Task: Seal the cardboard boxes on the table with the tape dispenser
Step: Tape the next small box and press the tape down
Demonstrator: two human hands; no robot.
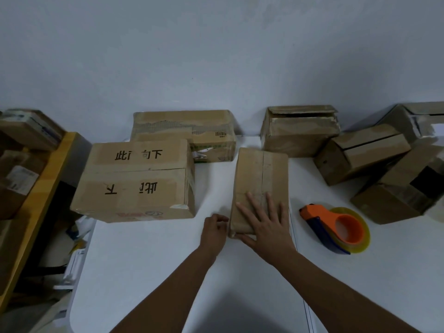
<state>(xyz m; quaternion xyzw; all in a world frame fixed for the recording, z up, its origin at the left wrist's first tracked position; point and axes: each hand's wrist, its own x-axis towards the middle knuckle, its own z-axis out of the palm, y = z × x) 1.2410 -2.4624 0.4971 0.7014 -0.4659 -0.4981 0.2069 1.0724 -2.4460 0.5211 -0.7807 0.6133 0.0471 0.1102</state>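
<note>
The right hand (262, 222) lay flat, fingers spread, on the box (260, 186); the left hand (214, 228) pinched its near-left corner. The dispenser (336, 228) sat just right of the box.

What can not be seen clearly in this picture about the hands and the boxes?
- Head view: left hand fingertips, hidden behind the small box's near corner; grip unclear.
- Box top under the flat right hand: covered.
- Rightmost box: cut off by the frame edge.
- Tape dispenser blade: too small.
</note>
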